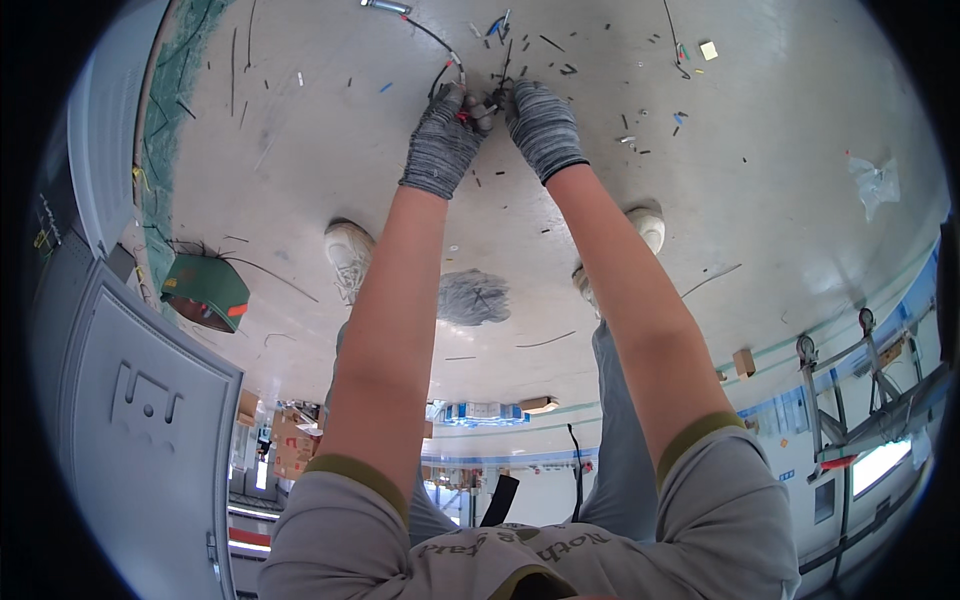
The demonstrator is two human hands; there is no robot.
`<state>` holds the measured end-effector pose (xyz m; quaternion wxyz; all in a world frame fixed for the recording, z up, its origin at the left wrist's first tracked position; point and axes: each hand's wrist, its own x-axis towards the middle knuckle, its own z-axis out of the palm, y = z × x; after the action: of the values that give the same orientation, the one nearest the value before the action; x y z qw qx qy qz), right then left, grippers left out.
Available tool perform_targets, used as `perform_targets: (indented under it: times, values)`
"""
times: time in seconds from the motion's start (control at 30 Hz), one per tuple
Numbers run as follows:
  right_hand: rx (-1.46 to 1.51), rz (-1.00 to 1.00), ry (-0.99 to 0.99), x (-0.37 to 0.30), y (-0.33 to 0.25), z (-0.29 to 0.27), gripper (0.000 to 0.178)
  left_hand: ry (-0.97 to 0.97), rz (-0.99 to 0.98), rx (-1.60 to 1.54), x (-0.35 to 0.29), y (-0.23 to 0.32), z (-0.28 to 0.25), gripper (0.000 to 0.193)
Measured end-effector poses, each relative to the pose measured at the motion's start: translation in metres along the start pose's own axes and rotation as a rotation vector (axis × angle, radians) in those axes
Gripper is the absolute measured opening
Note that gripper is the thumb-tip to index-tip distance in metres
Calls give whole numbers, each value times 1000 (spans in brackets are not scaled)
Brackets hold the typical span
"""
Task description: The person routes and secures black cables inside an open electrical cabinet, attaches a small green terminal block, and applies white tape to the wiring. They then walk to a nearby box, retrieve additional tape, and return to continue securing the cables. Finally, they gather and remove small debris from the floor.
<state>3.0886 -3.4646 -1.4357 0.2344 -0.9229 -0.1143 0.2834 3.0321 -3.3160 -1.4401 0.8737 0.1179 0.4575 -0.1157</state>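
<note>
Both hands wear grey striped knit gloves and work close together, low over the floor. My left hand (440,142) is closed around the end of a black cable (432,36), which curves up to a silver cylindrical connector (385,6). Red and white bands mark this cable, and a bit of red shows between the left fingers. Almost touching them, my right hand (545,128) is pinched on something small and dark that its fingers mostly hide. A thin black wire (507,60) rises beside the right fingertips; whether they hold it is unclear.
Wire offcuts and small scraps (570,69) litter the pale floor around the hands. A green box (207,290) and a grey metal cabinet door (150,400) stand at left. Clear plastic film (875,187) lies far right; a wheeled metal frame (850,400) stands below it.
</note>
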Motion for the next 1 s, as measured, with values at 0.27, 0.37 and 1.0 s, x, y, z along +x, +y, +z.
perform_targets:
  times: [0.27,0.37,1.0]
  values:
    - [807,87,-128,-32,-19,-34,13,97,-14,-1,-4,-12,18,10]
    - [1091,313,-57,-21,-5,-38,16,-26,-28,171,-6,-16,15,12]
    - [1230,296,13,0,114,-109,16,39,73,550,-40,-70,77,16]
